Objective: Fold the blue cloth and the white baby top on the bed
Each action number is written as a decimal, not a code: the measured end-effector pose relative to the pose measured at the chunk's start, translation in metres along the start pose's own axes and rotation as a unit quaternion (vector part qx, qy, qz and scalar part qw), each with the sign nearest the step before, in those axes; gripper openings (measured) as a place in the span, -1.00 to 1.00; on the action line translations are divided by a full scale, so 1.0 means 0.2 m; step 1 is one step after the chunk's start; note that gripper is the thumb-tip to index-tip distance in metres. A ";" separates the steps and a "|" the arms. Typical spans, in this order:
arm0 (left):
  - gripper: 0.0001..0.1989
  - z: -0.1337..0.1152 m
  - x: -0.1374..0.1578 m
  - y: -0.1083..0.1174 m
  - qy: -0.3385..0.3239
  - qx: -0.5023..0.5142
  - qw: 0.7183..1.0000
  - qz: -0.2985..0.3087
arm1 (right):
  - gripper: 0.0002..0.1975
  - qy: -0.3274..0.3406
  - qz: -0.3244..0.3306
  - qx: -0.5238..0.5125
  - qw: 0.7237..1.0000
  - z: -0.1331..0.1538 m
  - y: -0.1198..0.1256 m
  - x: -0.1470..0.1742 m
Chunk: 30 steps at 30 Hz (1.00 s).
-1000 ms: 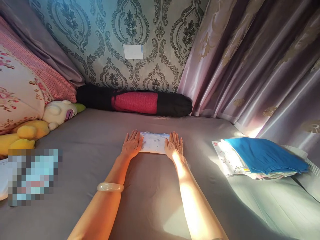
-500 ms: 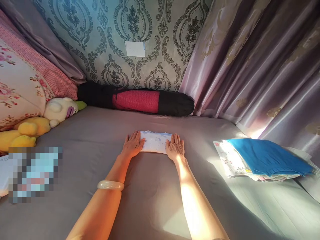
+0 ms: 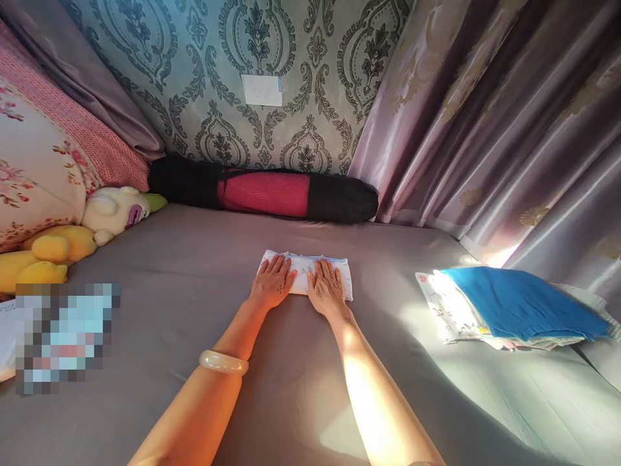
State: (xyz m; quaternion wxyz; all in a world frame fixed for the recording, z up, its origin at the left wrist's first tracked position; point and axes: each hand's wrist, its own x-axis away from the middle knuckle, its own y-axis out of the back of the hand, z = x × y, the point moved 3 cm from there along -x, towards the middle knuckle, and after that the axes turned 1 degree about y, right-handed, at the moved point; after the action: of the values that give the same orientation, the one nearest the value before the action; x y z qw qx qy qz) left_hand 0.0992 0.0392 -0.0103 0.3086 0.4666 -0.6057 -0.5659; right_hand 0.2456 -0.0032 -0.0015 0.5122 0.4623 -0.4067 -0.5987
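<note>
A white folded cloth (image 3: pixel 301 283) with small bluish marks and a blue line along its far edge lies flat on the grey bed sheet (image 3: pixel 291 362). My left hand (image 3: pixel 273 281) rests palm down on its left part, fingers stretched out. On its right part lies my right hand (image 3: pixel 326 287), also flat with the fingers extended. Both thumbs point inward, with a strip of the cloth showing between them. The cloth's outer ends stick out past both hands. A pale bangle (image 3: pixel 224 362) circles my left forearm.
To the right sits a pile of folded clothes with a blue garment (image 3: pixel 524 301) on top. A long black and red bag (image 3: pixel 264 193) lies along the patterned wall. Plush toys (image 3: pixel 114 210) and a floral pillow (image 3: pixel 39 168) are at the left; curtains (image 3: pixel 466 129) hang at the right.
Both hands have slid inward from the ends of the folded cloth onto its top, closer together. The cloth's ends now show outside the hands.
</note>
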 end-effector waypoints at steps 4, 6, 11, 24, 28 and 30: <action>-0.43 0.01 0.00 0.00 0.003 0.000 1.000 0.007 | -0.42 -0.002 -0.001 0.000 1.000 -0.01 -0.01 0.00; -0.43 0.01 0.00 0.00 0.000 0.002 1.000 0.008 | -0.42 -0.005 0.002 -0.001 1.000 -0.01 -0.01 0.00; -0.46 -0.01 0.01 0.03 -0.008 -0.009 1.000 -0.027 | -0.44 0.003 -0.018 -0.008 1.000 0.01 0.01 0.00; -0.52 -0.10 0.01 0.01 -0.050 0.035 0.998 -0.010 | -0.49 0.066 -0.026 -0.023 0.997 0.06 -0.02 0.00; -0.56 -0.11 0.01 0.04 -0.057 0.059 0.995 -0.058 | -0.48 0.059 -0.021 -0.026 0.998 0.05 -0.02 0.00; -0.57 -0.08 0.02 0.08 -0.034 0.083 0.990 -0.106 | -0.49 0.057 -0.018 -0.028 0.998 0.06 -0.01 0.00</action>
State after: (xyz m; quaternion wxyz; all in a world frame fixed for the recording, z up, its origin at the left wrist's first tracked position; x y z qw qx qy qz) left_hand 0.1093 0.0277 0.0074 0.1861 0.5323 -0.6083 -0.5586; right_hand 0.2342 -0.0027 -0.0013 0.5361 0.4883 -0.3515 -0.5922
